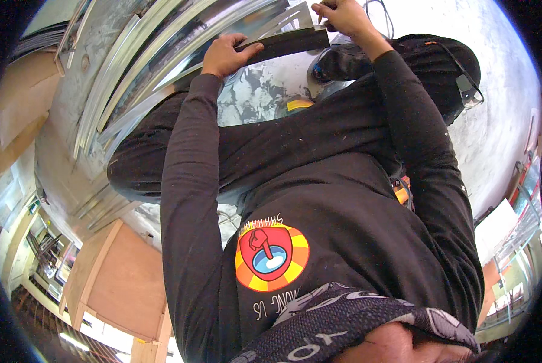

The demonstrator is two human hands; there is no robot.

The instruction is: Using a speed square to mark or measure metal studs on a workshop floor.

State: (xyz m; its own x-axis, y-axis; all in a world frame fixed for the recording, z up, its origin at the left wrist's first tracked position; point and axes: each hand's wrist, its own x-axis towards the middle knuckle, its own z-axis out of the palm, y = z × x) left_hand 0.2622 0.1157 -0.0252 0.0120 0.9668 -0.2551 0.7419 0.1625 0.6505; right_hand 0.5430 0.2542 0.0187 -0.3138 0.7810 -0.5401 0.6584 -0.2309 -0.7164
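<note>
At the top of the head view, my left hand [227,55] is closed on a dark, flat-sided metal profile [294,42], thumb on its near side. A silvery metal set square [283,24] with cut-out slots lies against the profile's far side. Beyond the profile's right end, my right hand [345,17] is closed in a pinch. A small, slim pointed thing sticks out of its fingers toward the set square's corner; it is too small to name.
Long silvery metal profiles [123,72] lie bundled at the left. My crossed legs [295,142] are below my hands, with a dark shoe [337,63] near the right one. A yellow-and-black thing [299,105] lies on the stained floor [246,100]. A wooden box [129,278] stands lower left.
</note>
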